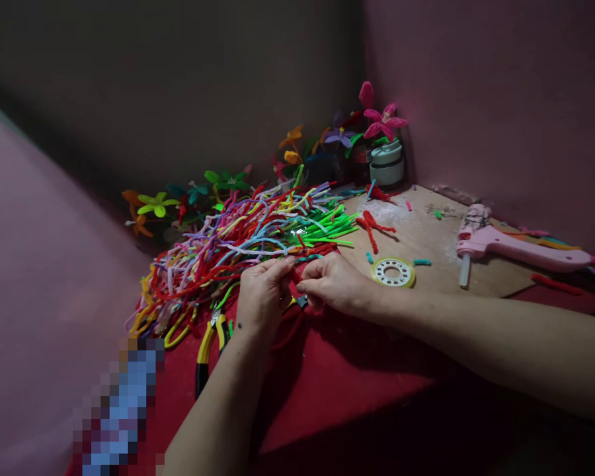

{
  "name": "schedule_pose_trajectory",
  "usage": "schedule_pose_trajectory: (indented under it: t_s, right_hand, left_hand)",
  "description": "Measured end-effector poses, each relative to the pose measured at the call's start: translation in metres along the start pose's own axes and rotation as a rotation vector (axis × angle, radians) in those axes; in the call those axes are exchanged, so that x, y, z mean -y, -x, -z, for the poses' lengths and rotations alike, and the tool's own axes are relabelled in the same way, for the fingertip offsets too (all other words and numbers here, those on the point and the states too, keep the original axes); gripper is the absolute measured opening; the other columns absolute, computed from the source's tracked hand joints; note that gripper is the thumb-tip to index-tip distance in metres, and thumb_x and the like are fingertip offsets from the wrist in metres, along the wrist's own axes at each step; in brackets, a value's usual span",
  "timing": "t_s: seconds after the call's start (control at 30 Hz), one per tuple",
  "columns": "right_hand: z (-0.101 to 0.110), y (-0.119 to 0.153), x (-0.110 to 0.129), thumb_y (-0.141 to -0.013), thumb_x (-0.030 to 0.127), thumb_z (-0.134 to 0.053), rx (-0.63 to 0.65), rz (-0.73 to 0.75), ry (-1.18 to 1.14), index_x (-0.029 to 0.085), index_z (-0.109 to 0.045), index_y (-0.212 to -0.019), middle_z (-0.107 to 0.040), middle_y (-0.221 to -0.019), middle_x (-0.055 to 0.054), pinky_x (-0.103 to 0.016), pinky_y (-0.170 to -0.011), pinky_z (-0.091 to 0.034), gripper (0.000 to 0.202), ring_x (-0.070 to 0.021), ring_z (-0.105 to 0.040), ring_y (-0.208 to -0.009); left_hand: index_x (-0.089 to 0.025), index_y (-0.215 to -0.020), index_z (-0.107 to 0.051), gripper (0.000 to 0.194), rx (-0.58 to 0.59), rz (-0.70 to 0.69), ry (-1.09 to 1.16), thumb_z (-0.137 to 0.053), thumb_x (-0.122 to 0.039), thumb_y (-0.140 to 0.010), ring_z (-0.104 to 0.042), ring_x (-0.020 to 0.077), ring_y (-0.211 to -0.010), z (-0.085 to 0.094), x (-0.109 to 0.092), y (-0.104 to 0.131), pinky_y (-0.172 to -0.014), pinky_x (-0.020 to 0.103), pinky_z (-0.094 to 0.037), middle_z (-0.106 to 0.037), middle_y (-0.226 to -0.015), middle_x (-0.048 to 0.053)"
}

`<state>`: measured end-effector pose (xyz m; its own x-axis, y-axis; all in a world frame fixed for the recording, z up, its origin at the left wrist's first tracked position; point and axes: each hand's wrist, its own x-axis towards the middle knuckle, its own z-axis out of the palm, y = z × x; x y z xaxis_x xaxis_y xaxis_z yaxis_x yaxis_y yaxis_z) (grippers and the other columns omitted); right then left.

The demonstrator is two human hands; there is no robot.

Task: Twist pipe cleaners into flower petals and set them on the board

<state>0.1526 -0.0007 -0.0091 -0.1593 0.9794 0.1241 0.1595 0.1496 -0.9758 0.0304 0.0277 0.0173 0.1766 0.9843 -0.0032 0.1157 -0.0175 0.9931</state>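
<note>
My left hand (260, 291) and my right hand (334, 281) are close together, fingers closed in a pinch. Between them runs a red pipe cleaner (295, 279), partly hidden by the fingers. Just behind my hands lies a large heap of pipe cleaners (228, 238) in many colours, with a bundle of bright green ones (332, 228) at its right side. Beside my left wrist rest yellow-and-black pliers (205, 350). Under my fingers a second tool's metal part (301, 301) peeks out, mostly hidden.
A wooden board (436, 231) carries a pink glue gun (520, 248), a white tape spool (393, 272) and a bent red pipe cleaner piece (374, 230). Behind stand a lidded grey cup (387, 164) and several pipe-cleaner flowers (384, 122). Red cloth (337, 377) covers the front.
</note>
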Motion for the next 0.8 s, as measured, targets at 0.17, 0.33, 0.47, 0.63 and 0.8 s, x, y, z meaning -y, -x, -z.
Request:
schedule_pose_trajectory:
  t_s: [0.17, 0.33, 0.47, 0.63, 0.8]
  right_hand:
    - [-0.001, 0.000, 0.001, -0.068, 0.015, -0.049, 0.120, -0.061, -0.254, 0.013, -0.055, -0.052, -0.057, -0.049, -0.001, -0.021, -0.045, -0.036, 0.017, -0.0077, -0.047, -0.042]
    - [0.001, 0.001, 0.002, -0.069, 0.016, -0.051, 0.156, -0.089, -0.488, 0.011, -0.059, -0.059, -0.060, -0.053, -0.003, -0.023, -0.053, -0.041, 0.013, -0.0092, -0.052, -0.047]
    - [0.005, -0.003, 0.001, -0.068, 0.016, -0.055, 0.131, -0.159, -0.632, 0.010, -0.061, -0.066, -0.063, -0.056, -0.004, -0.027, -0.058, -0.044, 0.009, -0.0125, -0.057, -0.052]
    - [0.016, -0.015, 0.001, -0.067, 0.012, -0.056, -0.106, -0.218, -0.883, 0.011, -0.059, -0.065, -0.058, -0.054, 0.000, -0.023, -0.055, -0.040, 0.004, -0.0083, -0.051, -0.051]
    - [0.024, -0.024, -0.001, -0.066, 0.009, -0.053, -0.230, -0.276, -1.014, 0.013, -0.054, -0.056, -0.052, -0.049, 0.003, -0.022, -0.048, -0.033, 0.010, -0.0065, -0.043, -0.045]
  left_hand:
    - [-0.016, -0.048, -0.049, 0.025, 0.030, -0.019, -0.022, -0.063, -0.030, -0.064, -0.029, 0.0046, -0.033, 0.004, 0.000, -0.001, -0.033, 0.020, -0.020, -0.035, -0.039, -0.006]
    - [-0.014, -0.051, -0.052, 0.026, 0.142, -0.062, -0.115, -0.061, -0.031, -0.068, -0.034, 0.0052, -0.036, 0.009, -0.001, -0.002, -0.036, 0.019, -0.025, -0.041, -0.042, -0.004]
    - [-0.016, -0.078, -0.060, 0.020, 0.181, -0.124, -0.100, -0.057, -0.035, -0.074, -0.039, 0.0056, -0.040, 0.009, 0.001, -0.004, -0.037, 0.018, -0.029, -0.048, -0.054, -0.004]
    - [-0.021, -0.099, -0.060, 0.025, 0.116, -0.454, -0.240, -0.058, -0.023, -0.074, -0.052, 0.0089, -0.059, 0.009, -0.002, 0.000, -0.053, 0.020, -0.042, -0.057, -0.075, 0.000]
    - [-0.023, -0.096, -0.064, 0.022, 0.217, -0.910, -0.689, -0.056, -0.015, -0.076, -0.055, 0.0126, -0.085, 0.007, 0.000, 0.007, -0.075, 0.023, -0.045, -0.056, -0.092, 0.004]
